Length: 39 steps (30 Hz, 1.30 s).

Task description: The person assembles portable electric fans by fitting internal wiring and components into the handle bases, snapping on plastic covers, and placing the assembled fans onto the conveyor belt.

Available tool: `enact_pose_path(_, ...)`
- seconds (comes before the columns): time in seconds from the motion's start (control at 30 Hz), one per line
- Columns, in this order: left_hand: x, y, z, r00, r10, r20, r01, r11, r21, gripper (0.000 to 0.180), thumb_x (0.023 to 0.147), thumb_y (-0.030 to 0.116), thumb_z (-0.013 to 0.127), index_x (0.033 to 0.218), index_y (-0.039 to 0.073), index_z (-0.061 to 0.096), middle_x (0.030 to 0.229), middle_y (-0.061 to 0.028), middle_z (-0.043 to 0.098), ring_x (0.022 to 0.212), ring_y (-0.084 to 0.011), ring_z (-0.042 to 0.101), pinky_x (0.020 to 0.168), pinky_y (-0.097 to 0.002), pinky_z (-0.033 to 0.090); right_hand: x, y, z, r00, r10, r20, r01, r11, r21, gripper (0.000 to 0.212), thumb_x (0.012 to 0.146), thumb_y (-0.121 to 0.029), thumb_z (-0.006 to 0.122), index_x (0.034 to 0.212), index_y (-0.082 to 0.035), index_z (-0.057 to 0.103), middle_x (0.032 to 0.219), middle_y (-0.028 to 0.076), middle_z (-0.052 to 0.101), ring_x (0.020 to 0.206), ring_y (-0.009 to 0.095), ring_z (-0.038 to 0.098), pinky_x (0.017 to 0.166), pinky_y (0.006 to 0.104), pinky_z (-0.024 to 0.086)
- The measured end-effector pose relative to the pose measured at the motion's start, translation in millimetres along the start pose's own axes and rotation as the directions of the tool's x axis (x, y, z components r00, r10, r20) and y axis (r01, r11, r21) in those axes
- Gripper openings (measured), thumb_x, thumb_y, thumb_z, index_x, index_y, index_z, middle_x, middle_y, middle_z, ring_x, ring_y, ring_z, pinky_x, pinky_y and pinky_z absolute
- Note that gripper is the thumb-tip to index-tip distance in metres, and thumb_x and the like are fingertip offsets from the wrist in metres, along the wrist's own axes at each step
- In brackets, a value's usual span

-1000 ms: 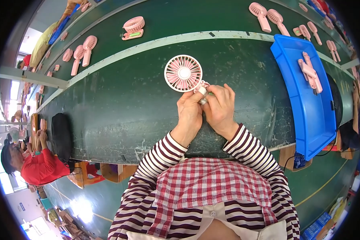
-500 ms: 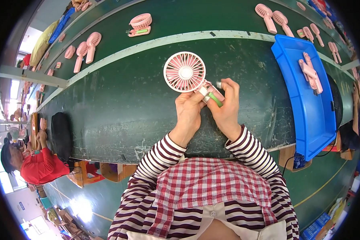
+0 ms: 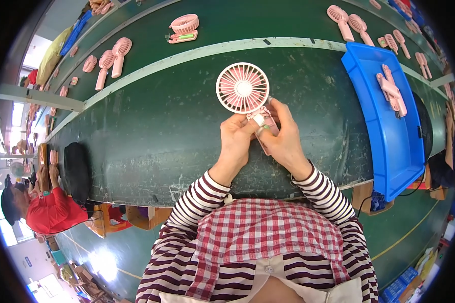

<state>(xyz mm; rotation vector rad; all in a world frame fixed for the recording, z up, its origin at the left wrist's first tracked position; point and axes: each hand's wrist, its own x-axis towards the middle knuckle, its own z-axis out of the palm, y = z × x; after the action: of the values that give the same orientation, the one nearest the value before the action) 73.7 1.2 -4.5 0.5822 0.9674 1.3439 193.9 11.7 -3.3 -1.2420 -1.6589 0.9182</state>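
Note:
Both my hands hold a pink handheld fan (image 3: 229,91) over the green table, its round grille pointing away from me. My left hand (image 3: 231,144) is closed round the neck and upper handle, thumb near a small white part. My right hand (image 3: 288,144) grips the handle from the other side, with its thumb pressed over the open handle. A green cylinder (image 3: 266,127), which looks like a battery, shows in part beside that thumb; the rest is hidden. Inside the handle, small details are too fine to make out.
A blue tray (image 3: 361,121) with several pink handle pieces (image 3: 391,91) stands at the right. Past a pale rail (image 3: 151,69), more pink fans (image 3: 120,55) lie on a green surface. At the left a person in red (image 3: 55,211) works beside a black object (image 3: 77,171).
The fan has shifted slightly right and turned more upright. My right thumb has come down over the green cylinder, which stuck out before. Fans beyond the rail have slid a little right.

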Motion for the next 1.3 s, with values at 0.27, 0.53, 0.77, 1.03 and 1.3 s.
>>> enact_pose_path(0.27,7.6,1.7,-18.5,0.997,-0.074,0.000,0.074,0.995,0.072,0.021,0.084,0.007,0.054,0.102,-0.004,0.058,0.091,-0.0102,0.063,0.077,-0.0176,0.063,0.069,-0.0316,0.053,-8.6,10.0,-6.3,0.994,-0.107,-0.034,0.112,0.961,0.254,0.051,0.073,0.004,0.053,0.123,0.004,0.040,0.105,0.017,0.060,0.097,0.025,0.061,0.087,0.0327,0.045)
enact_pose_path(0.53,10.4,9.6,-15.5,0.987,-0.163,0.003,0.163,0.986,0.043,0.019,0.084,0.006,0.054,0.100,-0.004,0.059,0.092,-0.0098,0.063,0.077,-0.0164,0.062,0.068,-0.0295,0.053,-8.4,8.5,-22.0,0.929,-0.360,0.092,0.367,0.926,-0.092,0.045,0.071,0.003,0.055,0.115,0.004,0.045,0.102,0.016,0.060,0.088,0.026,0.060,0.083,0.0377,0.047)
enact_pose_path(0.77,9.9,10.9,-21.5,0.967,-0.254,0.002,0.249,0.950,0.186,0.018,0.084,0.007,0.055,0.098,-0.003,0.060,0.088,-0.0094,0.064,0.074,-0.0155,0.063,0.066,-0.0285,0.052,7.4,16.7,-40.1,0.577,-0.670,0.467,0.816,0.498,-0.294,0.045,0.058,-0.008,0.066,0.101,0.000,0.054,0.101,0.015,0.058,0.083,0.024,0.056,0.078,0.0375,0.045)
enact_pose_path(1.03,0.5,8.5,-0.4,0.970,-0.234,0.066,0.214,0.952,0.221,0.018,0.079,0.005,0.061,0.094,-0.005,0.062,0.084,-0.0066,0.064,0.068,-0.0108,0.059,0.060,-0.0239,0.049,14.6,9.7,-62.2,0.336,-0.592,0.733,0.930,0.331,-0.159,0.041,0.063,-0.019,0.064,0.100,-0.004,0.053,0.089,0.008,0.054,0.082,0.019,0.051,0.076,0.0329,0.040)
enact_pose_path(1.3,0.9,2.3,-14.4,0.932,-0.345,0.107,0.311,0.917,0.248,0.025,0.085,0.007,0.051,0.105,-0.007,0.056,0.094,-0.0139,0.063,0.083,-0.0212,0.063,0.073,-0.0314,0.053,1.4,-10.2,-99.4,0.776,-0.418,0.471,0.515,0.853,-0.091,0.047,0.073,-0.017,0.064,0.115,-0.002,0.048,0.095,0.013,0.057,0.084,0.029,0.057,0.072,0.0376,0.049)
